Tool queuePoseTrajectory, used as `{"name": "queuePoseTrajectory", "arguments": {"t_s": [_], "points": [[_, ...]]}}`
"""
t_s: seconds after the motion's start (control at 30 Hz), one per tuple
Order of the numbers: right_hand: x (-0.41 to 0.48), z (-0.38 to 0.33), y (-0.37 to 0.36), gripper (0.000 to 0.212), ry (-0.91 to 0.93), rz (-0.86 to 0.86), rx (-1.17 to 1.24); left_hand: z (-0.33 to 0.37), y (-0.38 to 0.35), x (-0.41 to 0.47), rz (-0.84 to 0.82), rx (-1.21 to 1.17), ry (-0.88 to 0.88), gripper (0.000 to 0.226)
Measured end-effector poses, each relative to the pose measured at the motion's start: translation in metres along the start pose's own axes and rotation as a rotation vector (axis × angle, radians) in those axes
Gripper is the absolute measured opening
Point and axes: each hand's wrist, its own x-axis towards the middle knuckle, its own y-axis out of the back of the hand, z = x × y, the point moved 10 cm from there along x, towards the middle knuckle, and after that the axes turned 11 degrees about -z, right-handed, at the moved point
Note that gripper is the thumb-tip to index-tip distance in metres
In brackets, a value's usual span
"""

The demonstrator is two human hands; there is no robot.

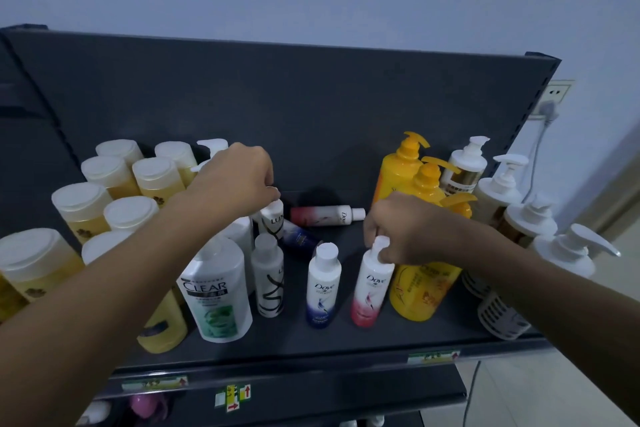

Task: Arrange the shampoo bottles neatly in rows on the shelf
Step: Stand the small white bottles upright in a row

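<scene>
My left hand pinches the cap of a small white Lux bottle, which stands behind a second white Lux bottle. My right hand grips the cap of an upright pink-and-white Dove bottle. To its left stands a blue-and-white Dove bottle. Another pink Dove bottle lies on its side at the back of the dark shelf, and a dark blue bottle lies tilted near it. A white Clear bottle stands front left.
Several yellow bottles with white caps fill the left side. Yellow pump bottles and white pump bottles crowd the right. A dark back panel rises behind. A wall socket with a plug is at the right.
</scene>
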Motion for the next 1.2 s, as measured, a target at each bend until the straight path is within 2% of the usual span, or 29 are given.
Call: {"name": "queuePoseTrajectory", "arguments": {"t_s": [0.17, 0.3, 0.37, 0.5, 0.63, 0.73, 0.83, 0.9, 0.97, 1.07, 1.2], "points": [[-0.004, -0.006, -0.001, 0.024, 0.011, -0.026, 0.022, 0.009, 0.0, 0.003, -0.012, 0.005, -0.039, 0.015], [0.001, -0.005, 0.003, 0.038, 0.003, -0.169, 0.075, 0.029, 0.008, 0.011, -0.02, 0.005, -0.093, 0.012], [0.015, 0.003, 0.019, 0.033, -0.028, -0.136, 0.146, 0.039, 0.007, 0.022, -0.065, 0.025, -0.102, 0.017], [0.075, 0.027, 0.041, 0.028, -0.161, -0.066, 0.13, 0.059, -0.017, 0.054, -0.243, 0.118, -0.111, 0.024], [0.128, 0.041, 0.02, 0.032, -0.288, -0.213, 0.073, 0.062, -0.055, 0.086, -0.426, 0.255, -0.059, 0.032], [0.158, 0.048, -0.004, 0.041, -0.299, -0.299, -0.001, 0.057, -0.079, 0.099, -0.585, 0.346, -0.034, 0.048], [0.18, 0.056, -0.026, 0.041, -0.3, -0.35, -0.043, 0.051, -0.103, 0.107, -0.718, 0.433, -0.008, 0.047], [0.187, 0.062, -0.038, 0.037, -0.297, -0.38, -0.031, 0.046, -0.123, 0.113, -0.775, 0.583, 0.008, 0.039], [0.192, 0.067, -0.046, 0.04, -0.29, -0.381, -0.019, 0.045, -0.141, 0.118, -0.783, 0.745, -0.02, 0.039], [0.198, 0.071, -0.051, 0.057, -0.293, -0.322, 0.007, 0.053, -0.158, 0.125, -0.741, 0.817, -0.122, 0.05], [0.202, 0.072, -0.058, 0.046, -0.278, -0.305, -0.015, 0.053, -0.178, 0.138, -0.766, 0.773, -0.149, 0.04]]}}
